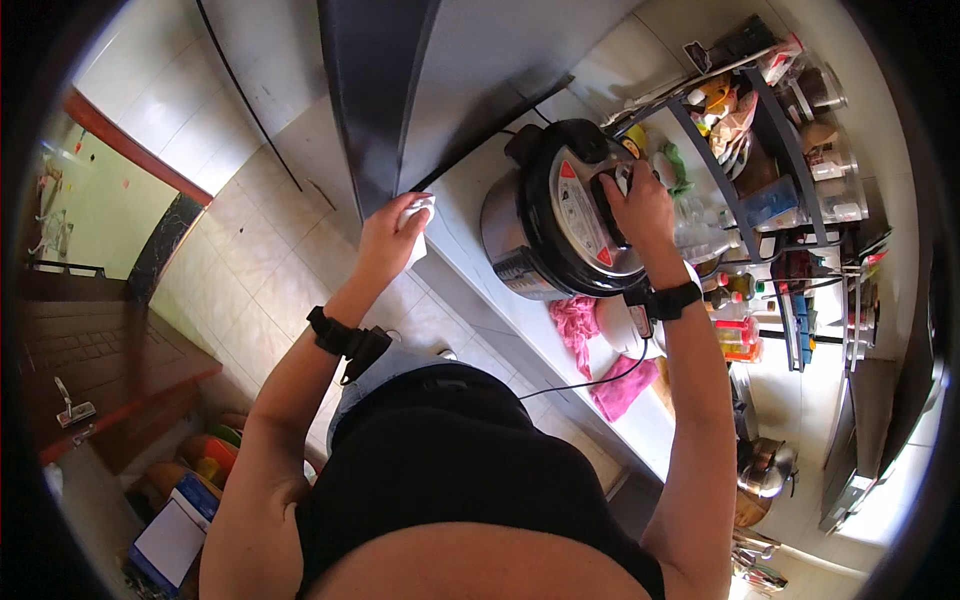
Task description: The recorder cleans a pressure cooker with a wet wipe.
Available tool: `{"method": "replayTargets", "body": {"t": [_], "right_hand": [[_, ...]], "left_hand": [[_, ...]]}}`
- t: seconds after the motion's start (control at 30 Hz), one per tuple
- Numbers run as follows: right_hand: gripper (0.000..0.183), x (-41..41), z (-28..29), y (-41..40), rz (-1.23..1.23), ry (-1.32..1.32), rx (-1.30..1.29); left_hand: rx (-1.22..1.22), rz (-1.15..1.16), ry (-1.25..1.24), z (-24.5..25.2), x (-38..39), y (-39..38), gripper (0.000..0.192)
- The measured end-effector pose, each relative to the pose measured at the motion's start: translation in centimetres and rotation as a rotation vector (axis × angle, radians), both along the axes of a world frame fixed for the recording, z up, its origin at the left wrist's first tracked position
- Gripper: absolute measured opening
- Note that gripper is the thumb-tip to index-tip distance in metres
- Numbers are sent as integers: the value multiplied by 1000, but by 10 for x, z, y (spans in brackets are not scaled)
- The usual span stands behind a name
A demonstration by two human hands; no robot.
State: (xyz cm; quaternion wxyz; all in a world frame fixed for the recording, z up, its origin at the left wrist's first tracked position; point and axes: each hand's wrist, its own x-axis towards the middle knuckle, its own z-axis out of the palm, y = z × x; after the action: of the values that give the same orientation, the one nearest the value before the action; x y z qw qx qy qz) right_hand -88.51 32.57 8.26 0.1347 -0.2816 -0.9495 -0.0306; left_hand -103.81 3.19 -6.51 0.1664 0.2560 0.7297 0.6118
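Observation:
An electric pressure cooker (525, 232) with a steel body and a black-rimmed lid stands on the white countertop (469, 240). My right hand (646, 206) grips the black handle (611, 210) on top of its lid, thumb and fingers curled over it. Away from the cooker, past the counter's front edge, my left hand (394, 236) holds a crumpled white tissue or cloth (417, 251) between thumb and fingers; part of it hangs down. Both wrists wear black bands with small devices.
Pink cloths (624, 386) and a white rounded object (619, 326) lie beside the cooker. Bottles (739, 330) and a dark rack (784, 135) of packets stand behind it. A tall grey appliance or cabinet (375, 97) borders the counter. A thin cable runs from my right wrist to my waist.

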Motion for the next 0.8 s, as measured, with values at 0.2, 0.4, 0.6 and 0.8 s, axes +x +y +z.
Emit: {"method": "replayTargets", "body": {"t": [0.2,0.4,0.6,0.8], "right_hand": [[52,11,6,18,330,-12,-46],[58,20,16,16,366,-21,-32],[50,35,-9,-9,174,254,154],[48,41,-21,-11,20,220,188]], "left_hand": [[39,-21,-83,20,0,21,31],[301,-50,388,66,-13,85,20],[194,-268,754,105,-23,183,16],[0,-423,1110,84,24,143,34]]}}
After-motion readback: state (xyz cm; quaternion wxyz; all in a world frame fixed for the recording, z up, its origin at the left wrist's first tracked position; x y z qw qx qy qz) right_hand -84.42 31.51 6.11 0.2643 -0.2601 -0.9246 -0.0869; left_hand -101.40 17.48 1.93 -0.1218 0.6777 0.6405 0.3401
